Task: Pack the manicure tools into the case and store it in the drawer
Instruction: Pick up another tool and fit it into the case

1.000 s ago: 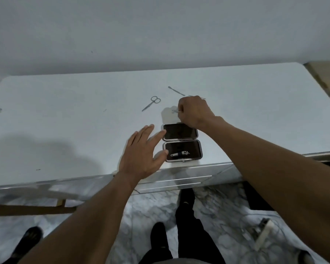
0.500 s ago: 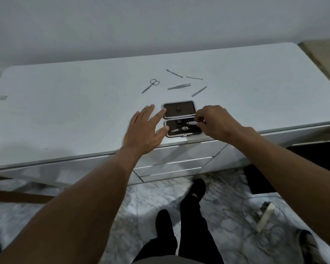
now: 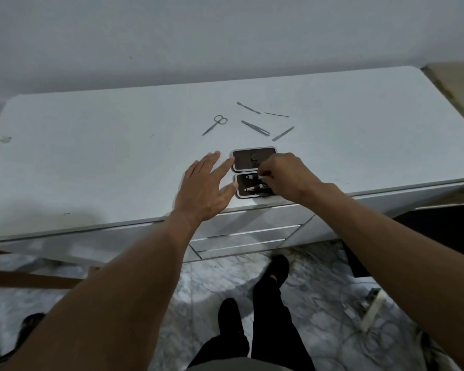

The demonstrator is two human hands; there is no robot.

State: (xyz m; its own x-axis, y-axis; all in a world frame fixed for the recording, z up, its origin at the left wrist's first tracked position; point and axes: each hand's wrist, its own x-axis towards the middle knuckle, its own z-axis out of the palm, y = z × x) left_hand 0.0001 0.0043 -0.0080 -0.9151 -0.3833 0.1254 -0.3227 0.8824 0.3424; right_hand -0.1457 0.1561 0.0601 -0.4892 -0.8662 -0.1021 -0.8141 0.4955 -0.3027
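The person's left hand (image 3: 202,190) is lying flat on the white table (image 3: 91,156) with its fingers straight and spread. Its index fingertip is touching the left edge of the open case (image 3: 243,163), and its thumb tip is resting against the left edge of the case's near half. The case is lying opened flat near the table's front edge, above the drawers (image 3: 241,236), with its dark lining facing up. The right hand (image 3: 287,178) is reaching over the case's right side with its fingers curled. Thumb and fingertips are pinching the right end of a small silver tool (image 3: 251,177) that is lying across the upper part of the near half. A nail clipper (image 3: 255,187) is sitting just below it in the same half. Farther back on the table, well apart from both hands, loose tools are lying: scissors (image 3: 214,125) to the left, tweezers (image 3: 255,128) in the middle, a cuticle pusher (image 3: 248,107) and a thin pick (image 3: 276,114) behind them, and a nail file (image 3: 283,133) to the right.
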